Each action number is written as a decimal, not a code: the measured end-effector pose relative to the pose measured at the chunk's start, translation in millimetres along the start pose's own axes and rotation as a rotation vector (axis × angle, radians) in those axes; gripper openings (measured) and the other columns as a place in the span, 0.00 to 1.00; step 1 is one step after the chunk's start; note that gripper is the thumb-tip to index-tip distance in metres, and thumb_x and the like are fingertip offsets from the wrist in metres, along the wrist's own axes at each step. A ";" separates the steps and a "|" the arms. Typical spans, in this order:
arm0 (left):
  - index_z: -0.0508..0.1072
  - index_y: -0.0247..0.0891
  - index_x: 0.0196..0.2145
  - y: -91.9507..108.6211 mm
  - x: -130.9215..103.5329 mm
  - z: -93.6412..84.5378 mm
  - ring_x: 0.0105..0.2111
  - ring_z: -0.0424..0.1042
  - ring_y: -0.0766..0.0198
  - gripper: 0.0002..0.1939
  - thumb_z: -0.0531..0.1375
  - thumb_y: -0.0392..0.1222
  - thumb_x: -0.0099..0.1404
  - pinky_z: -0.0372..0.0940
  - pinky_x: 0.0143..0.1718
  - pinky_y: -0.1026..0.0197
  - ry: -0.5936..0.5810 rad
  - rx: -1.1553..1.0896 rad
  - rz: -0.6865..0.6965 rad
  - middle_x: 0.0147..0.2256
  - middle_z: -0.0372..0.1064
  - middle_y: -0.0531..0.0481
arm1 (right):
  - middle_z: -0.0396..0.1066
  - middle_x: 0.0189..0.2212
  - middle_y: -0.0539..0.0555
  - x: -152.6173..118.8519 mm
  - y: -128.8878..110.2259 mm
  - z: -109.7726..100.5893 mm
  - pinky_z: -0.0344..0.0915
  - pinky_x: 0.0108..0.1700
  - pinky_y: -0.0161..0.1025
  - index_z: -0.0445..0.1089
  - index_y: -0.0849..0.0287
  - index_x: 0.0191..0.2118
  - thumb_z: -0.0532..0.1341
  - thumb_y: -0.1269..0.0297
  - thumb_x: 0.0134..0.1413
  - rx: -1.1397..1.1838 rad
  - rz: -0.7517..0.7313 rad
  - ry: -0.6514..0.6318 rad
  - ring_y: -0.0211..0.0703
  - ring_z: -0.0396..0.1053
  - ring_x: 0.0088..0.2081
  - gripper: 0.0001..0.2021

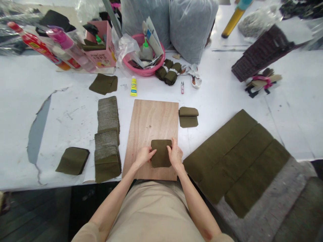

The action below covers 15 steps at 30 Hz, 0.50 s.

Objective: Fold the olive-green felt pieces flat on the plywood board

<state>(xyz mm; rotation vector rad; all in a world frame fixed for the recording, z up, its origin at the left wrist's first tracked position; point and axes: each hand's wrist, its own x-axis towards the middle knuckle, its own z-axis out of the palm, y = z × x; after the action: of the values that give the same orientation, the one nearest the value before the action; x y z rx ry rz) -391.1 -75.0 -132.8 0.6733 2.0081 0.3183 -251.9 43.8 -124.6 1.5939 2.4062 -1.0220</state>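
An olive-green fabric piece (161, 154) with cut lower corners is over the wooden board (148, 116). My left hand (144, 156) pinches its left edge between thumb and fingers. On the opposite edge, my right hand (175, 153) grips with the thumb on top and the index finger by the upper corner. To the right of the board lies a folded fabric piece (188, 117). Left of the board runs a long overlapping row of fabric pieces (108, 141), and beyond it a small stack of fabric pieces (72, 161).
Large olive panels (237, 161) cover the right side. Behind the board are a yellow tube (133, 86), thread snips (182, 88), rolled fabric bundles (171, 74) and a pink basket (145, 71). Bottles (73, 50) and a pink box (102, 55) stand at the back left.
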 end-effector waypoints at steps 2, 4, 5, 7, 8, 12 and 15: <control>0.71 0.36 0.26 3.0 -1.9 -1.2 0.15 0.65 0.66 0.20 0.52 0.53 0.64 0.51 0.19 0.66 0.009 0.007 -0.005 0.13 0.63 0.54 | 0.75 0.39 0.55 0.7 -0.2 0.4 0.65 0.40 0.39 0.52 0.57 0.61 0.55 0.65 0.59 0.002 0.003 0.001 0.47 0.74 0.39 0.25; 0.71 0.36 0.26 6.0 -4.4 -1.9 0.16 0.66 0.66 0.19 0.52 0.52 0.65 0.51 0.19 0.66 0.021 0.015 -0.009 0.13 0.63 0.54 | 0.75 0.39 0.55 1.3 -0.4 0.0 0.65 0.39 0.39 0.52 0.57 0.61 0.55 0.65 0.59 -0.001 0.006 0.002 0.47 0.74 0.39 0.25; 0.71 0.36 0.26 7.1 -5.6 -1.9 0.16 0.66 0.66 0.19 0.52 0.52 0.65 0.51 0.19 0.66 0.028 0.020 -0.012 0.14 0.63 0.54 | 0.75 0.38 0.55 1.5 -0.4 -0.3 0.65 0.39 0.39 0.52 0.57 0.61 0.56 0.65 0.59 -0.005 0.009 0.000 0.47 0.74 0.38 0.25; 0.71 0.36 0.26 8.2 -7.3 -1.0 0.16 0.65 0.67 0.19 0.52 0.52 0.65 0.51 0.20 0.66 0.045 0.031 -0.020 0.14 0.64 0.54 | 0.75 0.38 0.55 1.8 -0.2 -0.9 0.65 0.39 0.39 0.52 0.57 0.61 0.56 0.65 0.59 -0.014 0.013 -0.007 0.46 0.74 0.38 0.25; 0.71 0.35 0.27 7.9 -7.7 -0.2 0.17 0.65 0.67 0.19 0.52 0.52 0.65 0.50 0.20 0.66 0.055 0.034 -0.019 0.15 0.64 0.54 | 0.75 0.38 0.55 1.8 0.0 -1.1 0.65 0.39 0.39 0.52 0.57 0.61 0.56 0.65 0.59 -0.015 0.013 -0.009 0.46 0.74 0.38 0.25; 0.72 0.36 0.29 2.7 -6.4 3.9 0.18 0.65 0.68 0.18 0.51 0.51 0.66 0.49 0.21 0.67 0.088 0.014 0.011 0.17 0.65 0.53 | 0.74 0.38 0.54 1.6 0.8 0.0 0.65 0.39 0.39 0.52 0.56 0.61 0.56 0.65 0.59 0.006 0.003 0.005 0.46 0.73 0.38 0.25; 0.72 0.36 0.29 -0.8 -5.0 5.7 0.18 0.64 0.68 0.19 0.51 0.52 0.66 0.49 0.21 0.67 0.099 0.016 0.022 0.17 0.65 0.54 | 0.75 0.38 0.53 1.7 0.9 1.7 0.65 0.39 0.39 0.52 0.56 0.61 0.56 0.64 0.58 0.014 0.009 0.013 0.46 0.73 0.38 0.25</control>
<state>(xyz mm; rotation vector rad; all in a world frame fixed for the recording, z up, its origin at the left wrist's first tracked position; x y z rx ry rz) -384.5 -78.8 -132.4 0.7027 2.1000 0.3548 -252.4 44.4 -127.0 1.6193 2.4029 -1.0321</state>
